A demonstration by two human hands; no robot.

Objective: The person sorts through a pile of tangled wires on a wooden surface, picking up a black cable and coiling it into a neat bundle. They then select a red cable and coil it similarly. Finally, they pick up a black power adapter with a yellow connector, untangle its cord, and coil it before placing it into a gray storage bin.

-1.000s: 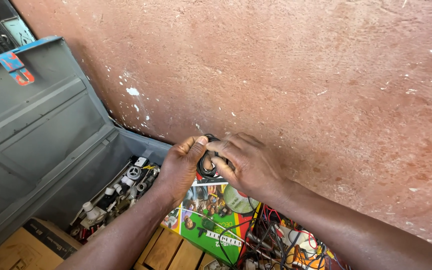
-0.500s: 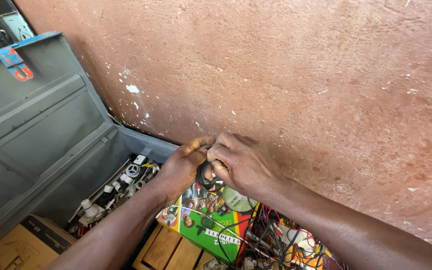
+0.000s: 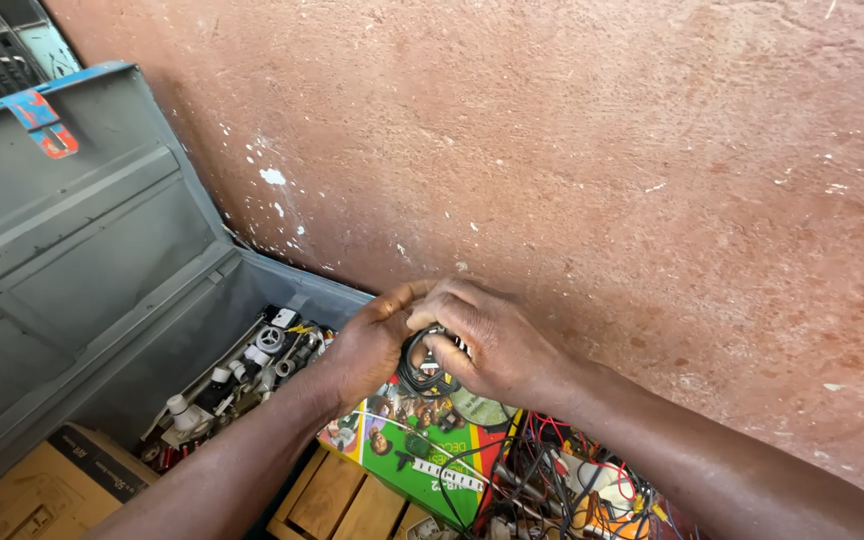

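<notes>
My left hand (image 3: 367, 345) and my right hand (image 3: 487, 340) meet low in the middle of the view, both closed around a small coil of black cable (image 3: 420, 368). The fingers of my right hand curl over the top of the coil and hide most of it. My left thumb presses against it from the left. Both hands hover just above a green printed box (image 3: 427, 440) lying inside an open grey toolbox (image 3: 292, 285), close to a reddish plastered wall (image 3: 572, 150).
The toolbox lid (image 3: 62, 240) stands open at the left. White and grey fittings (image 3: 242, 375) lie along the box's near wall. A tangle of red and black wires (image 3: 552, 480) fills the lower right. A cardboard box (image 3: 42, 490) and wooden blocks (image 3: 337, 500) sit at the bottom.
Both hands have dropped slightly and closed tighter over the black cable coil; the right fingers now cover more of it.
</notes>
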